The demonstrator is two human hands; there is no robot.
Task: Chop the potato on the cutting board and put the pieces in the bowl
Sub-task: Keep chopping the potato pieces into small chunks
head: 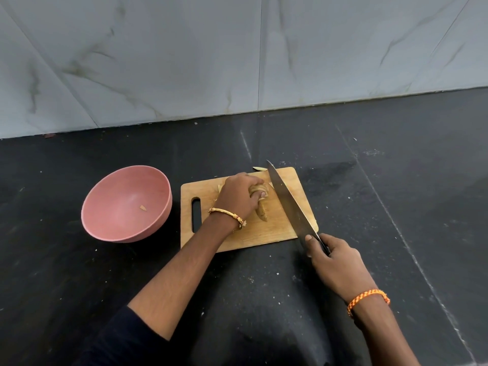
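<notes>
A wooden cutting board [285, 228] lies on the dark counter. On it my left hand [239, 195] grips a sliced brown potato [257, 191], fingers curled over its top. A cut wedge [262, 215] lies just in front of that hand. My right hand [334, 257] grips the handle of a large knife [286, 199], whose blade slants across the board just right of the potato, tip toward the wall. A pink bowl [111, 191] stands left of the board with one small potato piece [142, 207] inside.
A stray potato slice [259, 169] lies at the board's far edge. The grey marble wall [237, 54] rises behind the counter [396, 167]. Small crumbs dot the dark counter around the board.
</notes>
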